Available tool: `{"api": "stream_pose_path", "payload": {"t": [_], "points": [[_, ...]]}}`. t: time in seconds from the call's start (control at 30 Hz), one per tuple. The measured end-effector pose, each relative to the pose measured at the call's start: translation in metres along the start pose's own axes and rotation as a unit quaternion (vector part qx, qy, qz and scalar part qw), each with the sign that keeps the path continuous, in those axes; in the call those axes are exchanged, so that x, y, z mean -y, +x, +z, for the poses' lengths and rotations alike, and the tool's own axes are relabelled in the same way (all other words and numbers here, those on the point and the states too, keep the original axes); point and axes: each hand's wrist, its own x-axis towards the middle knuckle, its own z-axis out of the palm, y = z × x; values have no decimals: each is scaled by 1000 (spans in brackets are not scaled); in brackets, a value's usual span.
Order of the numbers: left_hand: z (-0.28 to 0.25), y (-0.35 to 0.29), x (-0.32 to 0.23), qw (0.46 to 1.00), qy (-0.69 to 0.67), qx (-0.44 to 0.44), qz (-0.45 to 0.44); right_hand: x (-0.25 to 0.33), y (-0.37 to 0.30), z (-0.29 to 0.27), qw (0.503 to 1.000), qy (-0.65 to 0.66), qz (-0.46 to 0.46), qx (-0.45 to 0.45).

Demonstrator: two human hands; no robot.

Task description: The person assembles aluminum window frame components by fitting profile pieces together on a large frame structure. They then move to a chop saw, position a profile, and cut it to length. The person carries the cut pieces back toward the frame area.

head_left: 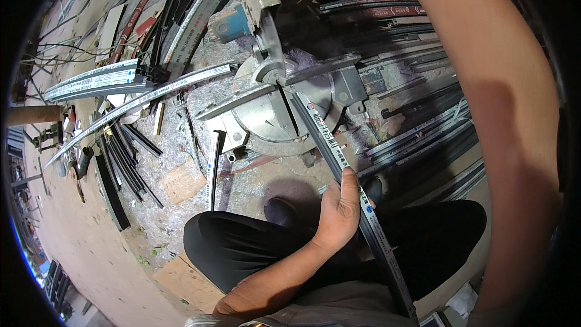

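My left hand [340, 215] is closed around a long dark profile strip [380, 243] with white printed film along it. The strip runs from near my lap up to the round metal table [260, 118] of a mitre saw, and its far end lies just right of the table's dark slot. Above the slot and behind the fence [236, 102] stands the saw's blade [272, 42]. My right arm [484, 54] reaches up along the right side and leaves the picture at the top; its hand is out of sight.
Bundled film-covered profiles [97, 79] and one long strip [145, 98] lie left of the saw. Short dark offcuts [124, 160] are scattered nearby. More profiles [423, 136] are stacked on the right. A cardboard piece [183, 183] lies before the saw, near my knees.
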Motion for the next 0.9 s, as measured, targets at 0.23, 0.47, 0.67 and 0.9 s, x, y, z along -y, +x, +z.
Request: {"api": "stream_pose_path", "payload": {"t": [0.23, 0.47, 0.67, 0.9], "points": [[1, -1, -2, 1000, 0, -10, -12, -1, -5, -4, 1000, 22, -3, -2], [3, 0, -2, 1000, -18, -12, 1, -3, -12, -5, 999, 34, -3, -6], [3, 1, -1, 1000, -23, -17, -5, -3, -18, -5, 999, 41, -4, -7], [1, 2, 2, 1000, 9, -6, 17, -4, -23, -6, 999, 47, -8, -14]]}}
